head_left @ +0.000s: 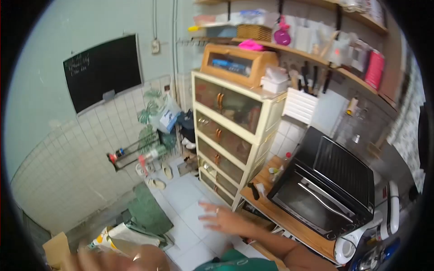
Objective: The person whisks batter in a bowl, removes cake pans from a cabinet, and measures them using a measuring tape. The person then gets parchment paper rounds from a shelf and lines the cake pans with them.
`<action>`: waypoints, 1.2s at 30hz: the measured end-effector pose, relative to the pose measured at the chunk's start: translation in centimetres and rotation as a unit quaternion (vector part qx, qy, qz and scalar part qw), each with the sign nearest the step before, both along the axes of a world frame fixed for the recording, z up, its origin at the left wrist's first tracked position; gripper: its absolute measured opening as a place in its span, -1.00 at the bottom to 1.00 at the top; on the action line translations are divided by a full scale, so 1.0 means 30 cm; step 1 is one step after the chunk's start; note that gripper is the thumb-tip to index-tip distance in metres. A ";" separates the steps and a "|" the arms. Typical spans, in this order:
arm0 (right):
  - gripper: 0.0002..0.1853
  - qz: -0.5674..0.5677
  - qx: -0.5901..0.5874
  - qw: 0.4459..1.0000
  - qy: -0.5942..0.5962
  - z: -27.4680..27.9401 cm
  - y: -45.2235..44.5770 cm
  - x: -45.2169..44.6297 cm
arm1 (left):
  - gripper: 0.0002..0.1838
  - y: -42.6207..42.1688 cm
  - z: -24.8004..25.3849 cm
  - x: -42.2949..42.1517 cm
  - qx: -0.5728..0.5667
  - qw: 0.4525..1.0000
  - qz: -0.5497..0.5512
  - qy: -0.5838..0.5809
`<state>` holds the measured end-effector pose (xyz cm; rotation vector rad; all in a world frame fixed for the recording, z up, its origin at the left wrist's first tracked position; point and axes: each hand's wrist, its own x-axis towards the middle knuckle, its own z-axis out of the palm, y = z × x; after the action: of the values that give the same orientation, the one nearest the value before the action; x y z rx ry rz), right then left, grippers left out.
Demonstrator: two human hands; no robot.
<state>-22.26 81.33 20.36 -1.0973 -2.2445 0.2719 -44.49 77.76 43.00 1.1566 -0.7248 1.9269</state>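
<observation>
My right hand (224,218) reaches out over the tiled floor in the lower middle, its fingers spread and nothing in them; a ring shows on one finger. My left hand (120,259) is at the bottom edge, smeared by motion and partly cut off, so its grip is unclear. Just beyond the left hand lies a white bag with a yellow and green print (124,237). A piece of brown cardboard (57,249) stands to its left. The wooden counter (307,228) with a black toaster oven (316,198) is right of my right hand.
A tall cream drawer cabinet (260,135) stands ahead, with a wooden bread box (239,64) on top. A green mat (147,211) and pale slippers (157,183) lie on the floor. A blackboard (104,67) hangs on the left wall; loaded shelves (312,53) run along the right.
</observation>
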 end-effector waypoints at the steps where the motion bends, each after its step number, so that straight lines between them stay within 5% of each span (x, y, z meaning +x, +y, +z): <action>1: -0.70 -0.005 0.044 0.999 -0.011 0.041 0.102 0.020 | -0.82 0.139 -0.010 0.028 -0.067 0.996 0.029 0.056; 3: -0.69 -0.020 0.116 0.993 -0.006 0.145 0.301 0.100 | -0.75 0.408 -0.082 0.088 -0.170 0.970 0.099 0.142; 5: -0.68 -0.157 0.098 0.980 0.070 0.292 0.477 0.184 | -0.74 0.654 -0.172 0.170 -0.235 0.933 0.175 0.207; 6: -0.71 -0.175 0.175 0.949 0.196 0.382 0.563 0.220 | -0.75 0.755 -0.189 0.213 -0.248 0.924 0.190 0.222; 7: -0.75 -0.255 0.262 0.911 0.188 0.473 0.636 0.271 | -0.77 0.849 -0.173 0.258 -0.254 0.916 0.207 0.234; 10: -0.90 -0.341 0.363 0.822 0.276 0.718 0.842 0.387 | -0.90 1.026 -0.080 0.396 -0.142 0.912 0.207 0.324; 12: -0.90 -0.279 0.449 0.797 0.291 0.858 1.008 0.427 | -0.89 1.186 -0.020 0.460 -0.038 0.855 0.344 0.386; 16: -0.93 -0.273 0.459 0.840 0.095 1.039 1.342 0.430 | -0.76 1.593 0.143 0.647 0.164 0.744 0.553 0.338; 18: -0.91 -0.315 0.491 0.807 -0.091 1.076 1.502 0.491 | -0.77 1.850 0.248 0.765 0.172 0.730 0.598 0.283; 22: -0.92 -0.436 0.458 0.694 -0.344 1.209 1.626 0.671 | -0.50 2.302 0.497 0.950 0.239 0.690 0.655 0.193; 24: -0.92 -0.584 0.433 0.582 -0.364 1.401 1.583 0.766 | -0.33 2.425 0.590 1.016 0.253 0.686 0.656 0.189; 26: -0.85 -0.612 0.501 0.494 -0.361 1.597 1.490 0.870 | -0.15 2.500 0.653 1.044 0.266 0.678 0.648 0.224; 27: -0.77 -0.680 0.437 0.454 -0.374 1.671 1.447 0.893 | -0.02 2.535 0.679 1.069 0.279 0.667 0.662 0.198; 30: -0.76 -0.745 0.314 0.404 -0.429 1.778 1.384 1.022 | -0.02 2.588 0.759 1.116 0.302 0.732 0.575 0.207; 31: -0.79 -0.742 0.287 0.404 -0.452 1.798 1.380 1.058 | -0.25 2.603 0.769 1.138 0.293 0.779 0.525 0.179; 34: -0.78 -0.758 0.116 0.413 -0.492 1.854 1.397 1.064 | -0.52 2.674 0.799 1.181 0.332 0.728 0.563 0.209; 36: -0.78 -0.797 0.079 0.385 -0.458 1.874 1.446 1.034 | -0.63 2.659 0.786 1.201 0.319 0.739 0.573 0.153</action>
<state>8.76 124.71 76.57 -3.0067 -0.5089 -1.6215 -8.45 157.53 66.57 2.7723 -0.4992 2.3242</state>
